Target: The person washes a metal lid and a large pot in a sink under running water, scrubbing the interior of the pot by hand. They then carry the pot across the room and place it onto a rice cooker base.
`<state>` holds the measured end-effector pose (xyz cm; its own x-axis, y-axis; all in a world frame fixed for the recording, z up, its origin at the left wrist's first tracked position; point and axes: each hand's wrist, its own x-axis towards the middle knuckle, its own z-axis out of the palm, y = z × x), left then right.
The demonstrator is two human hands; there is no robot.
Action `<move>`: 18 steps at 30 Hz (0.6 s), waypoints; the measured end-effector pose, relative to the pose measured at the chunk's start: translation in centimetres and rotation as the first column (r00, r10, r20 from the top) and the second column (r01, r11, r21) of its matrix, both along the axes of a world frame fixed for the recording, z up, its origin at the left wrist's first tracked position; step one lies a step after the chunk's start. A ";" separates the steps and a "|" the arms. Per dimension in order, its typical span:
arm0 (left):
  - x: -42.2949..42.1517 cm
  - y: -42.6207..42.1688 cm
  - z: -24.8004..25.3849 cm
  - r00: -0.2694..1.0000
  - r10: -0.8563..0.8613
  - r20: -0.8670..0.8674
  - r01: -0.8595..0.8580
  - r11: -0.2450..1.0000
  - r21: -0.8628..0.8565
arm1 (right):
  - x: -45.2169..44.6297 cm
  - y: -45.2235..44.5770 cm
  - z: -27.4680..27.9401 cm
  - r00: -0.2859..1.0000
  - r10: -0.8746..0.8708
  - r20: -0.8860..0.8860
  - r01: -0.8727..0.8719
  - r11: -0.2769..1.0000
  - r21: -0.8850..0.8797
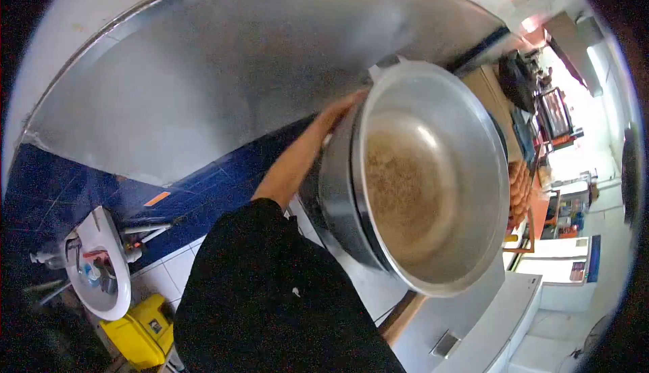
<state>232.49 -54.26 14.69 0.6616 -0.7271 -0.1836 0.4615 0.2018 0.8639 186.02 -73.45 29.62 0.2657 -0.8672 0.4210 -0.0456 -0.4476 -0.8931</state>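
A large round metal pot (466, 170) fills the middle right, tilted so its inside faces the camera. Its inner bottom is stained brown. Beneath or behind it sits another dark-rimmed metal vessel (338, 183). My left hand (348, 106) is at the pot's upper left side near a handle, its fingers hidden behind the rim. Of my right arm only the forearm shows, below the pot's lower edge; the pot hides the hand.
A metal panel (169, 82) spans the upper left above blue tiles. At lower left are a white washbasin (122, 285) and a yellow bin (138, 332). Stacked brown items (519, 190) and a white cabinet (507, 315) stand on the right.
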 end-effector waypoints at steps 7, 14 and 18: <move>-5.8 4.8 -1.9 0.965 0.262 -0.023 -0.262 0.965 -0.006 | 0.5 -1.9 1.0 0.982 0.176 0.072 -0.182 0.979 0.092; -21.6 7.0 -3.2 0.670 0.742 0.034 -0.742 0.669 0.030 | 5.7 -5.0 3.3 0.887 0.455 0.080 -0.461 0.883 0.084; -30.5 5.3 1.7 0.286 0.893 0.347 -0.958 0.279 0.070 | 9.9 -9.1 5.9 0.786 0.618 0.031 -0.618 0.783 0.066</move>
<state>201.98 -48.97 16.43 0.8918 0.4525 0.0069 -0.0909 0.1640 0.9823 195.89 -82.59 35.50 0.7520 -0.5448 0.3710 0.2263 -0.3152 -0.9216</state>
